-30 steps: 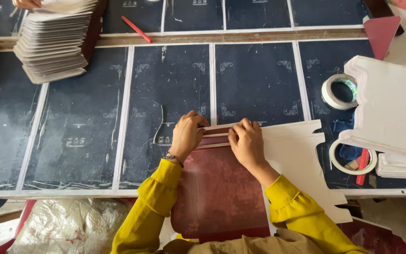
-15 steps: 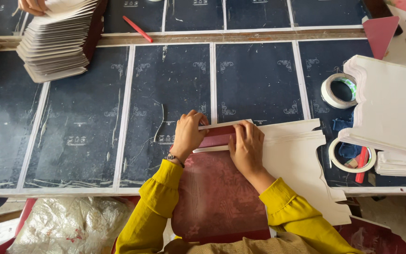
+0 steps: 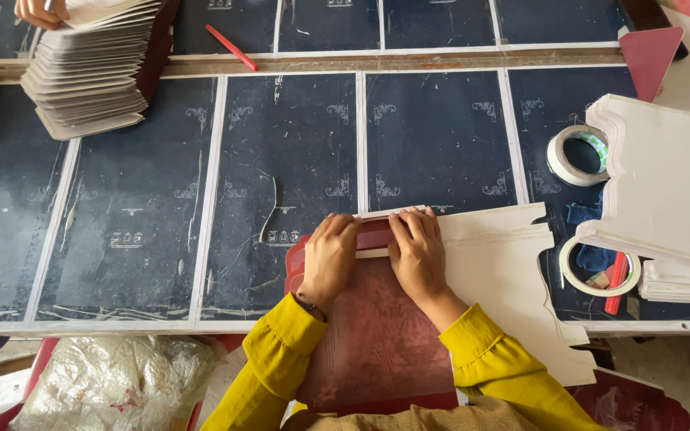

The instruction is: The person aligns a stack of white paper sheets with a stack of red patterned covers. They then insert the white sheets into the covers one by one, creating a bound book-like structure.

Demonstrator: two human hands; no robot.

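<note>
Both hands press flat on the top edge of a dark red patterned card sheet (image 3: 377, 343) that lies on the tabletop (image 3: 281, 160) and runs back toward the person's lap. Left hand (image 3: 331, 254) covers the sheet's upper left part, fingers spread forward; right hand (image 3: 418, 249) is just beside it on the right. Between and under the fingertips sits a narrow folded flap (image 3: 375, 236), red with a pale edge, turned over along the sheet's far end. Neither grip closes around anything: palms and fingers lie flat, pushing down on the flap, not pinching it.

Step in hand, as judged: creasing the folded top strip down onto the sheet. The next move likely calls for even pressure run along the fold line, keeping the flap square to the edge so it does not skew or spring back.

To the right of the sheet, touching it, lies a white cut card blank (image 3: 505, 271). Further right, a thick stack of white blanks (image 3: 664, 183) with two tape rolls: one (image 3: 575, 156) above, one (image 3: 596, 267) partly under the stack, and a red pen (image 3: 616, 279) inside that lower ring. Far left, a fanned stack of cards (image 3: 93, 72) with another person's hand (image 3: 37, 11) on it. A red pencil (image 3: 231, 46) lies at the top, well apart.
</note>
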